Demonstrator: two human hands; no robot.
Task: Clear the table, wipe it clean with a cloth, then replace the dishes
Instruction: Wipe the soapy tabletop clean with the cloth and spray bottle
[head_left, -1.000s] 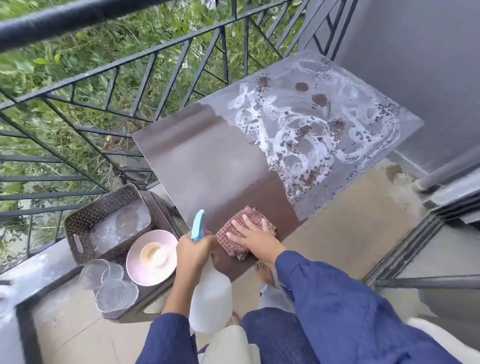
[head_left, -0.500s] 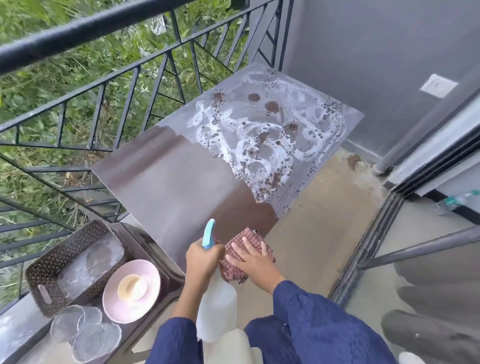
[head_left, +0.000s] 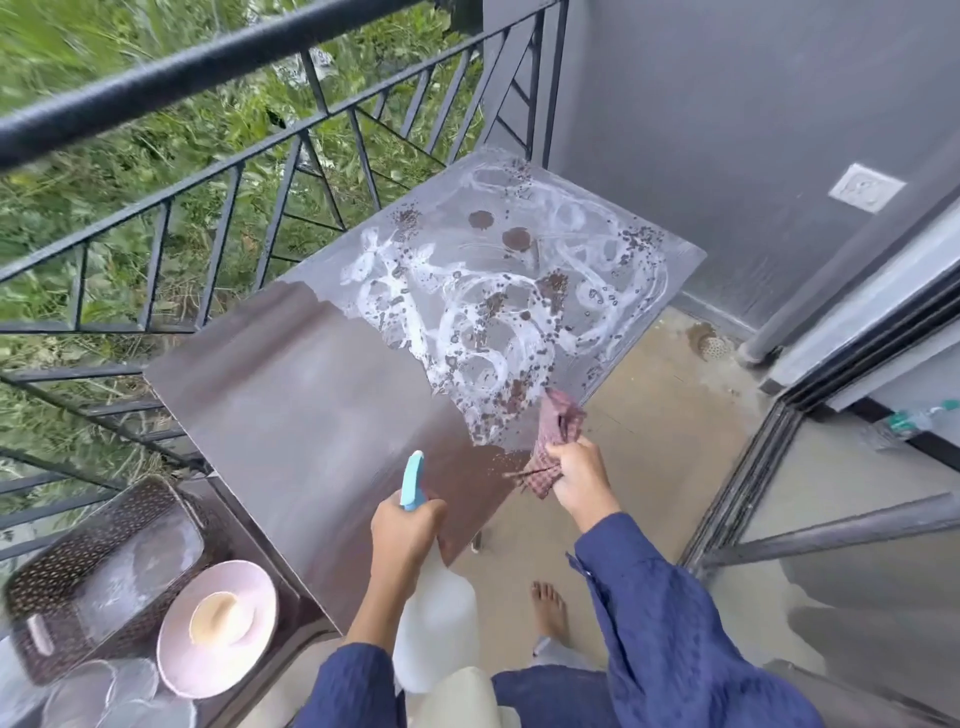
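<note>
The brown table (head_left: 311, 405) is wiped clean on its near half; its far half carries white foam swirls and brown crumbs (head_left: 498, 317). My right hand (head_left: 579, 475) grips a red checked cloth (head_left: 556, 431), bunched and lifted at the table's right edge. My left hand (head_left: 408, 525) holds a white spray bottle (head_left: 436, 629) with a blue trigger at the near edge. The dishes stand on a low stand at lower left: a pink plate (head_left: 176, 654) with a cream cup (head_left: 221, 618), clear glass plates (head_left: 104, 691) and a brown woven basket (head_left: 62, 577).
A black metal railing (head_left: 218, 171) runs along the table's left side with greenery behind. A grey wall (head_left: 727, 130) closes the far end. A sliding door frame (head_left: 769, 467) stands to the right. My bare foot (head_left: 550, 608) rests on the tan floor beside a floor drain (head_left: 711, 345).
My right hand lifted the cloth off the near table edge, bunched it and moved right and farther out. My view shifted right; the left hand keeps the spray bottle.
</note>
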